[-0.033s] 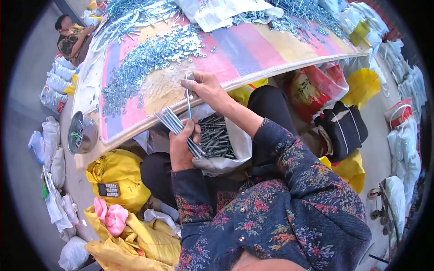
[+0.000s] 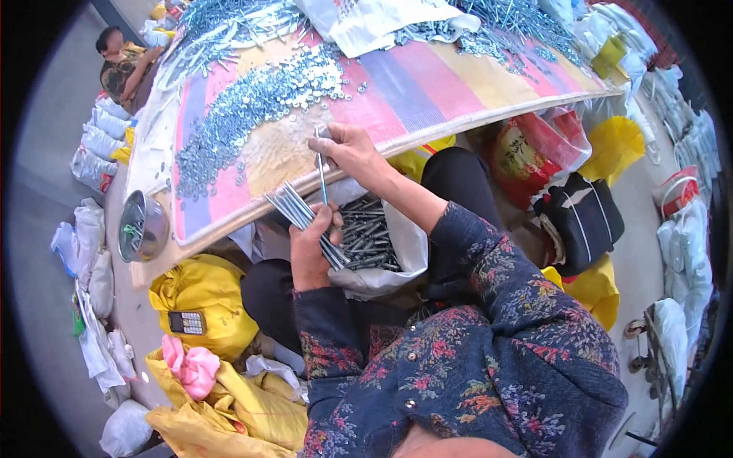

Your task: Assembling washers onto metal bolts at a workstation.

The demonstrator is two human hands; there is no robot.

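Note:
My left hand (image 2: 311,248) is closed around a bundle of long bolts (image 2: 290,208), thin silvery shafts that fan out past the fingers toward the table edge. One single long bolt (image 2: 321,175) stands nearly upright between my hands. Its upper end is pinched by the thumb and fingers of my right hand (image 2: 347,151), and its lower end meets my left thumb and fingertips. Below them an open white sack (image 2: 416,256) holds many dark grey bolts (image 2: 370,237). Small washers or nuts (image 2: 252,107) lie heaped on the striped table cover (image 2: 405,84) beyond my hands.
Silvery bolts (image 2: 206,49) pile up along the table's far side, beside a white bag (image 2: 366,23). A metal bowl (image 2: 145,225) stands at the left corner. Yellow bags, one with a phone (image 2: 187,322), flank my legs. Another person (image 2: 122,69) sits far left.
The whole scene sits slightly lower and further right in the picture. Both hands keep the same hold, and the single bolt leans very slightly more.

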